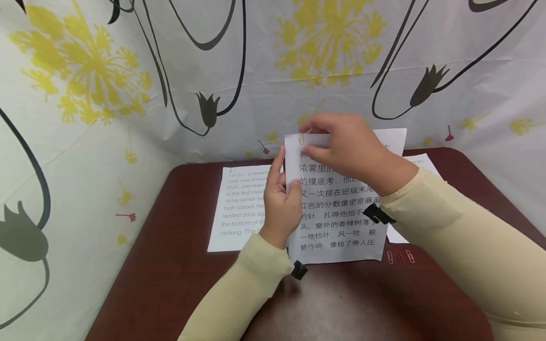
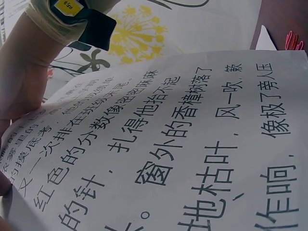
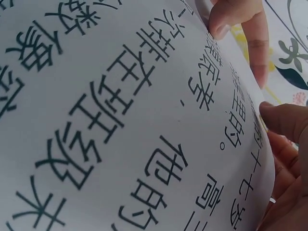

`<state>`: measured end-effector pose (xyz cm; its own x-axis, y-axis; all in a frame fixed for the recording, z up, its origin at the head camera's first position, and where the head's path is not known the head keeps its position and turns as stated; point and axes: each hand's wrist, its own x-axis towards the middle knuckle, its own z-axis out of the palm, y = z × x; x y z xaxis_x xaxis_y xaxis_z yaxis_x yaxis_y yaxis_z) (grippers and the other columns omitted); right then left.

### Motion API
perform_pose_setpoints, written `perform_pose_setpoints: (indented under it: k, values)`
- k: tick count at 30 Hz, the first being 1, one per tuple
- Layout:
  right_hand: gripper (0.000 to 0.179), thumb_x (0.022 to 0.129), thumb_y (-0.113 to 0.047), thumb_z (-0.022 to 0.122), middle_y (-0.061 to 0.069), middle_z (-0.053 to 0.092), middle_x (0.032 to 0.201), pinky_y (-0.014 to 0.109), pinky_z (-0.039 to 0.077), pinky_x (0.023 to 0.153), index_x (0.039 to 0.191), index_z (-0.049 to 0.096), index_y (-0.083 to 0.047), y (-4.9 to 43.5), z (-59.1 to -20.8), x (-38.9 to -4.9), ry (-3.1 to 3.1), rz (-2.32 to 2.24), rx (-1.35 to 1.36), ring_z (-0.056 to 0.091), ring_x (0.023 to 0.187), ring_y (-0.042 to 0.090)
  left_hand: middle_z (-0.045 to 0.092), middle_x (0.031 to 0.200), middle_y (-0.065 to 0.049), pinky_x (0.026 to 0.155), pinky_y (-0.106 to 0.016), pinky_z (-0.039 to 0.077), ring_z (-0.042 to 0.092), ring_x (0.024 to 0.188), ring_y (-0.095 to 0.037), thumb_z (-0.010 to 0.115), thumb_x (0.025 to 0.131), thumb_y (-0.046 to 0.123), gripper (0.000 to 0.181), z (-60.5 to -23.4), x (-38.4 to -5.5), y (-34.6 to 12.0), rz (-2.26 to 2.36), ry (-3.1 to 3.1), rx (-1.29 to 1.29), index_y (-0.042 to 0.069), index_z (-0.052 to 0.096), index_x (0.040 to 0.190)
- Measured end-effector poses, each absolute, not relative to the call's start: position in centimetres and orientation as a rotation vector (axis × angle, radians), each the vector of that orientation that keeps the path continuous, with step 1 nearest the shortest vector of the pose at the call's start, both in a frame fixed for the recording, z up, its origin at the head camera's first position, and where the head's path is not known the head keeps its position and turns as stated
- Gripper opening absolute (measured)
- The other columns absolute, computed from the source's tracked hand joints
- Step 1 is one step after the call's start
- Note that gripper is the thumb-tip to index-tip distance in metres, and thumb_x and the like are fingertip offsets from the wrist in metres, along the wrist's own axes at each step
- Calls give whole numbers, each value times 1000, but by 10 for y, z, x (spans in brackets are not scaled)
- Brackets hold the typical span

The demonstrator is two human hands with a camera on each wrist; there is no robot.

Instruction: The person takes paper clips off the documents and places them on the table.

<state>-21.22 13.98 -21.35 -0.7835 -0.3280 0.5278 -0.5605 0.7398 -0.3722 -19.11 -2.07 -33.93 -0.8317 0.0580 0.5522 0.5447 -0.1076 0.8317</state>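
A printed sheet (image 1: 337,251) with Chinese text is held up off the table in the head view. My left hand (image 1: 281,203) grips its left edge, thumb in front and fingers behind. At its top left corner is a pale yellowish paper clip (image 1: 301,139), with the thumb and fingertips of my right hand (image 1: 350,147) pinched about it. In the right wrist view the right thumb (image 3: 281,115) lies against the front of the sheet near its edge, the fingers partly hidden behind. The sheet bows toward the camera there.
An English printed page (image 1: 234,208) with a small clip (image 1: 231,169) at its top lies left on the dark red table (image 1: 162,265). Another page (image 1: 426,166) lies at the right, partly covered. Three reddish paper clips (image 1: 400,257) lie nearby. A patterned cloth (image 1: 264,57) hangs behind.
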Motion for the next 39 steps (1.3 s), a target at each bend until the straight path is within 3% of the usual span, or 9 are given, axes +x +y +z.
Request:
perform_pose_setpoints:
  k: [6,15,20,30,39]
  values:
    - [29,90,-19,83,9,80,106,45,59,81,117,75,-14,136,-213,-213,-2524,713,638,76,92,26,74,121,-19,75,-37,65,78,100,-32,44,102,-7,79,-339,-190,-20,-2019,-1845,-662,33,27,168]
    - [27,92,-16,79,10,80,109,46,58,84,119,75,-17,133,-210,-210,-2617,835,549,76,96,27,75,119,-19,68,-31,63,79,98,-30,44,102,-6,79,-342,-191,-20,-2002,-1861,-679,34,26,168]
    - [25,92,-14,78,8,80,106,45,58,84,117,75,-17,133,-210,-209,-2626,883,530,75,96,26,75,119,-19,70,-33,64,79,98,-30,44,101,-6,79,-342,-191,-20,-1988,-1863,-683,33,26,168]
    - [21,93,-13,74,4,80,98,39,55,75,114,76,-16,131,-209,-209,-2608,936,520,73,86,21,75,118,-19,71,-35,65,79,97,-30,43,101,-6,79,-343,-190,-20,-1986,-1857,-686,33,26,168]
    - [24,95,-10,72,11,78,108,45,58,90,119,75,-13,131,-207,-208,-2587,1054,496,75,103,28,74,124,-18,75,-37,65,78,101,-30,43,103,-5,79,-341,-189,-20,-2012,-1857,-698,36,25,168]
